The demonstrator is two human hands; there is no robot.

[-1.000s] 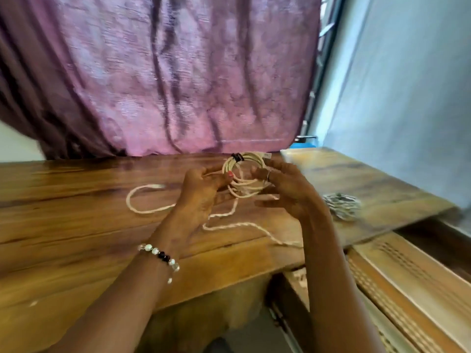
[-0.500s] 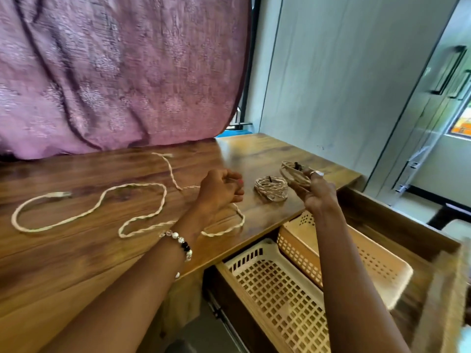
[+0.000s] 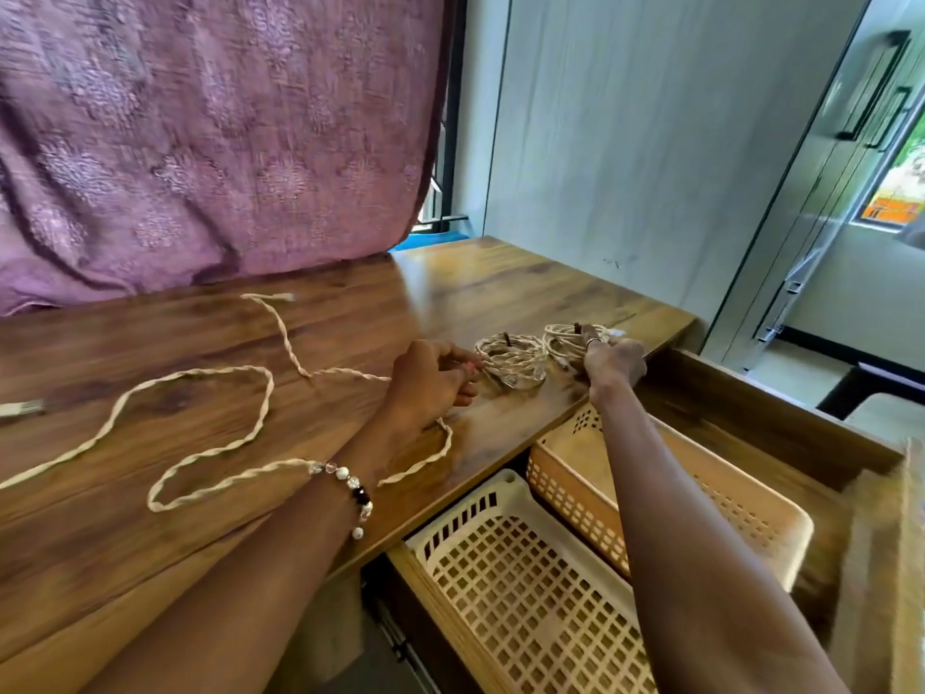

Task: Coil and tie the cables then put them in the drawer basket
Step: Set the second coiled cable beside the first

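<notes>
The right hand (image 3: 613, 363), which half a second ago held a tied coil in the air, now sets that second coil (image 3: 570, 340) on the desk, fingers closed over it, just beside the first tied coil (image 3: 510, 358); the left hand (image 3: 430, 380) rests loosely curled, pinching nothing clearly, on the loose cable (image 3: 210, 388) sprawled behind it, with the empty white basket (image 3: 525, 593) below both forearms, so one cable remains to coil

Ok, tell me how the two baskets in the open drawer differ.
The white basket sits nearer the person and fully in view; the orange basket sits farther right, its back end tucked under the desk edge. The right arm crosses the orange basket, not the white one. Both are perforated plastic and hold no cables.
</notes>
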